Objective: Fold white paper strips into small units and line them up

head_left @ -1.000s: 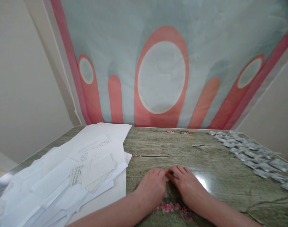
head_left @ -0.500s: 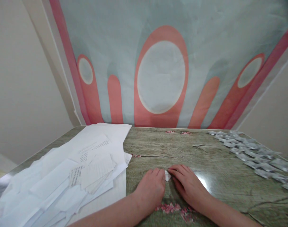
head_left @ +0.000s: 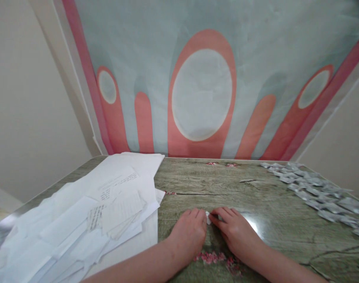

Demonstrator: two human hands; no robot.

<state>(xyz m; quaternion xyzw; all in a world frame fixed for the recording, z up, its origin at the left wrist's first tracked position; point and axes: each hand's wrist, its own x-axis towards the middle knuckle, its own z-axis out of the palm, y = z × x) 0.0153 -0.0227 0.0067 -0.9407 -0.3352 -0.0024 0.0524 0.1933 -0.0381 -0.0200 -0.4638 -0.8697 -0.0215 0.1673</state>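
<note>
Between my two hands is a small white piece of paper (head_left: pixel 208 218), low over the wood-patterned table (head_left: pixel 191 179). The fingers of my left hand (head_left: pixel 189 232) are curled and closed on its left side. From the right, the thumb and fingers of my right hand (head_left: pixel 235 230) pinch its other edge. Most of the paper is hidden by the fingers, so its shape is hard to make out.
A wide heap of white paper sheets and scraps (head_left: pixel 70 232), some printed, covers the table's left side. Rows of small folded paper pieces (head_left: pixel 315 188) lie along the right side. A patterned backdrop (head_left: pixel 156 47) hangs behind the table's far edge.
The fingers of my right hand have closed in slightly on the small paper, and less of it shows now. My left hand has hardly moved.
</note>
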